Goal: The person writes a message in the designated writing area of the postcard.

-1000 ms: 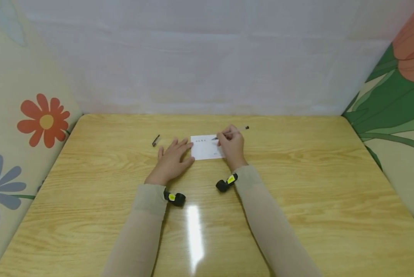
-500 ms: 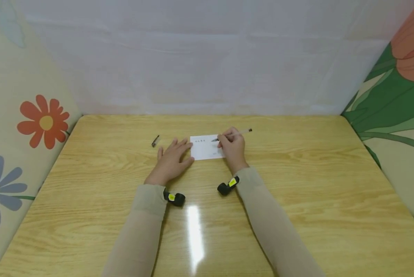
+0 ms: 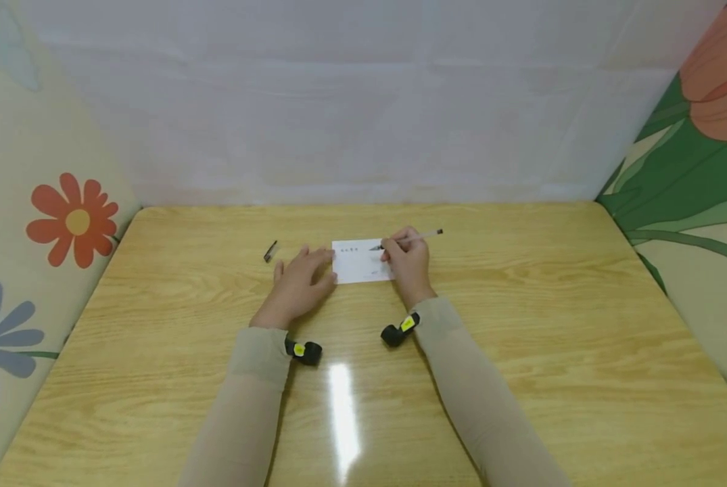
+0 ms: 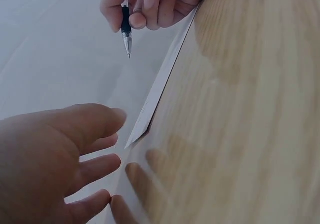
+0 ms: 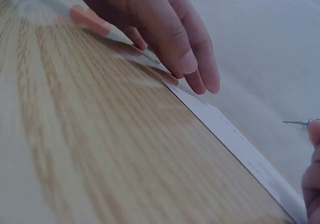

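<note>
A small white card (image 3: pixel 356 269) lies on the table, with a short row of dark handwritten marks near its top left and a fainter mark at its lower right. My right hand (image 3: pixel 412 269) pinches a clear-barrelled pen (image 3: pixel 423 236) over the card's right part, its dark end pointing up to the right. In the left wrist view the pen's metal tip (image 4: pixel 128 47) and dark grip show below the fingers. At the card's left edge, my left hand (image 3: pixel 296 287) rests with spread fingers, fingertips right at the edge.
A pen cap (image 3: pixel 270 251), clear with a dark clip, lies left of my left hand. The wood-grain table (image 3: pixel 521 304) reaches back to a white cloth backdrop (image 3: pixel 363 101). Flower-patterned panels (image 3: pixel 692 176) stand at both sides.
My right hand and the pen have shifted slightly down, and the pen leans a little lower. The left hand keeps its place by the card; the head view has tilted slightly.
</note>
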A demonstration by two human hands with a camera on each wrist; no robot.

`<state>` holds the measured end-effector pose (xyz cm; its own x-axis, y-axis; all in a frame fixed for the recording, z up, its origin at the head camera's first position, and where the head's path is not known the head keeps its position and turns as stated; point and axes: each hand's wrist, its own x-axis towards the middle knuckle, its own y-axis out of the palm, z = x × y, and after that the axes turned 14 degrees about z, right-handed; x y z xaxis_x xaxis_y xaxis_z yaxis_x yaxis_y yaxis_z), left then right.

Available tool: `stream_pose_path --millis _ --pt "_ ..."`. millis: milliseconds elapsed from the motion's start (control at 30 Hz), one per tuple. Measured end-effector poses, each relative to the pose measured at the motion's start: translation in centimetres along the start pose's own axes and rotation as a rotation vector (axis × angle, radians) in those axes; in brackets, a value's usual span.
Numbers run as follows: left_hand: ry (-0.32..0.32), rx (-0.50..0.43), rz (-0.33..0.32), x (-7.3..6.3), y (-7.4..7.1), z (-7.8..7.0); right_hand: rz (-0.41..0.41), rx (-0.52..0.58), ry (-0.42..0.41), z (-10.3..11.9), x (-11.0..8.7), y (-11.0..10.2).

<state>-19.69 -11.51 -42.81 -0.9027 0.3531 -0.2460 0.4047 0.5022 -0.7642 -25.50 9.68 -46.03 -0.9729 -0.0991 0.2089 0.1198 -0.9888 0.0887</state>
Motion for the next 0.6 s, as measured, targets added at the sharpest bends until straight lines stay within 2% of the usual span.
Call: stream_pose_path --millis 167,433,600 --pt "-0.007 -0.051 -0.139 -0.2 -0.3 0.0 -0.007 0.016 -0.007 0.0 0.0 0.0" --pt "-0.042 -0.149 -0.483 -0.9 -1.4 0.5 -0.009 0.031 -0.024 0.0 0.0 0.1" --pt "-0.064 -0.188 -0.612 -1.0 -2.0 1.4 -0.008 0.023 -0.026 -0.1 -0.1 0.0"
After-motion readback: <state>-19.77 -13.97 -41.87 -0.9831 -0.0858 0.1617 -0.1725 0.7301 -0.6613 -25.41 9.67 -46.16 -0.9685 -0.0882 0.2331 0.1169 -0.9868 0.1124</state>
